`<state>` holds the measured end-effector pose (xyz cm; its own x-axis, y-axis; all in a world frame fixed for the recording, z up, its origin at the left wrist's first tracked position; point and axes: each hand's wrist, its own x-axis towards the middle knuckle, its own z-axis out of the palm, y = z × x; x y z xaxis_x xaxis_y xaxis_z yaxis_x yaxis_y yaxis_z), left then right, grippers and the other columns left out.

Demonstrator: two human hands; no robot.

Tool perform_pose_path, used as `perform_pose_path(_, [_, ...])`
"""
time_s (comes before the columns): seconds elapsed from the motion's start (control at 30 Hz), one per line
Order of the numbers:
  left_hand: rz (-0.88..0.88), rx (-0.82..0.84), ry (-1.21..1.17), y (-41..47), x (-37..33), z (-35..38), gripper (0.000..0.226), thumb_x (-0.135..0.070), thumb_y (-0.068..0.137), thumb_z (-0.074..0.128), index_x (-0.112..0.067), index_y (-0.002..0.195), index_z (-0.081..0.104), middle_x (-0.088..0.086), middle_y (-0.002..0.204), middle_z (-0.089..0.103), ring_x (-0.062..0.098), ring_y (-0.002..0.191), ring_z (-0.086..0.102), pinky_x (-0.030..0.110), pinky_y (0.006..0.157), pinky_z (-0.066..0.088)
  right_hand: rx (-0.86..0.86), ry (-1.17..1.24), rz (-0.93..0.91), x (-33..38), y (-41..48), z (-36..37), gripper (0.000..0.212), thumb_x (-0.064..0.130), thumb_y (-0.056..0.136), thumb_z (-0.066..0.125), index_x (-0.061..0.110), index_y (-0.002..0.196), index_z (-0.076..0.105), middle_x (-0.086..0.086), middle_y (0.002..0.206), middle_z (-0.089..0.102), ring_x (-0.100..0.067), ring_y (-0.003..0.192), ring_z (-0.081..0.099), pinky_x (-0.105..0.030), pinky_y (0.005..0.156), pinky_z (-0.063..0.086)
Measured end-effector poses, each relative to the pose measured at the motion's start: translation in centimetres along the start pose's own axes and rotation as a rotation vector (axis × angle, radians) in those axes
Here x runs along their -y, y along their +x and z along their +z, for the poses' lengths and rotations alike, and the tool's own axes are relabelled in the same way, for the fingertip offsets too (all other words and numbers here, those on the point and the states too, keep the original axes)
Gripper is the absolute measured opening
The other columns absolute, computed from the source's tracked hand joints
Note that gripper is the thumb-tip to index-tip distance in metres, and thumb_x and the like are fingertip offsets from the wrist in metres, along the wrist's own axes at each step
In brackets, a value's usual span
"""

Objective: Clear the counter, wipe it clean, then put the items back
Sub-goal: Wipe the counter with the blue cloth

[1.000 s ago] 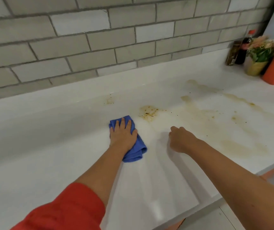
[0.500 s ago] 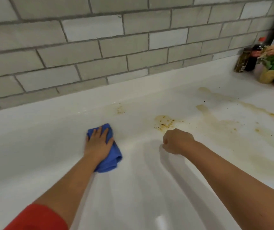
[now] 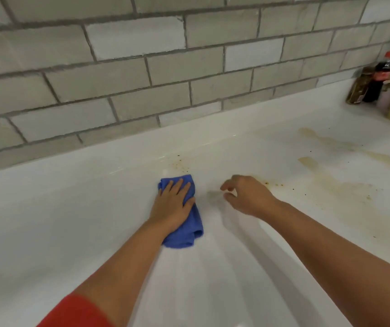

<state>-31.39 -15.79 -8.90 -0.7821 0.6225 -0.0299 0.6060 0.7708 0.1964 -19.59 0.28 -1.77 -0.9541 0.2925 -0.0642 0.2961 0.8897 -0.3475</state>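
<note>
The tabletop point(image 3: 71, 220) is mid-wipe, judging by the brown stains point(image 3: 345, 192) that spread well to the right of the cloth. The folded blue cloth point(image 3: 190, 234) lies lengthwise toward the wall, its far end just short of a speckled patch point(image 3: 181, 166). The left hand point(image 3: 174, 204) presses it flat with fingers spread. The right hand point(image 3: 248, 197), just right of the cloth, is loosely curled and holds nothing. The next move is probably a firm push to the right.

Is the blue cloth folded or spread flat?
Folded: the blue cloth is bunched into a narrow pad with doubled edges under the left hand.
</note>
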Motion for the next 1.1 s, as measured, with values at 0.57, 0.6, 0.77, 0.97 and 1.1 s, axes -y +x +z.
perform_pose_path(0.57, [-0.225,0.008,0.033,9.3,1.4,-0.6,0.055,-0.040,0.101,0.021,-0.020,0.150,0.008,0.000,0.159,0.000,0.024,0.146,0.000,0.043,0.118,0.000,0.227,-0.062,0.165,-3.7,12.2,0.9,0.041,0.018,0.101,0.017,0.006,0.131,0.043,-0.018,0.128,0.039,-0.033,0.118,0.044,-0.037,0.100,0.039])
perform_pose_path(0.6, [-0.149,0.001,0.016,8.7,0.5,-0.4,0.054,-0.038,0.101,0.024,-0.020,0.150,0.011,0.000,0.159,0.003,0.023,0.146,0.002,0.040,0.119,0.001,0.224,-0.073,0.164,-3.9,12.2,1.1,0.042,0.018,0.100,0.016,0.006,0.130,0.043,-0.018,0.128,0.039,-0.032,0.118,0.044,-0.038,0.098,0.039])
perform_pose_path(0.77, [0.037,-0.147,-0.089,3.6,1.8,0.3,0.050,-0.036,0.100,0.031,-0.016,0.145,0.029,0.000,0.155,0.021,0.017,0.144,0.017,0.022,0.115,0.004,0.233,-0.073,0.162,-4.5,12.6,1.0,0.044,0.025,0.101,0.016,0.008,0.131,0.042,-0.013,0.129,0.039,-0.030,0.119,0.044,-0.037,0.096,0.040])
perform_pose_path(0.97, [-0.318,-0.200,-0.058,8.9,6.5,-0.7,0.047,-0.028,0.100,0.028,-0.009,0.143,0.033,0.009,0.151,0.030,0.023,0.140,0.026,0.034,0.116,0.018,0.273,-0.157,0.116,-4.4,12.7,0.7,0.045,0.028,0.103,0.016,0.014,0.142,0.034,-0.013,0.138,0.033,-0.031,0.127,0.039,-0.037,0.105,0.036])
perform_pose_path(1.1, [-0.220,-0.261,-0.115,11.5,3.5,-0.9,0.038,-0.025,0.099,0.036,-0.010,0.132,0.048,0.008,0.139,0.044,0.025,0.127,0.039,0.031,0.108,0.027,0.244,-0.176,0.128,-4.4,13.2,1.7,0.059,0.044,0.100,0.021,0.003,0.140,0.034,-0.009,0.146,0.028,-0.031,0.133,0.033,-0.040,0.108,0.034])
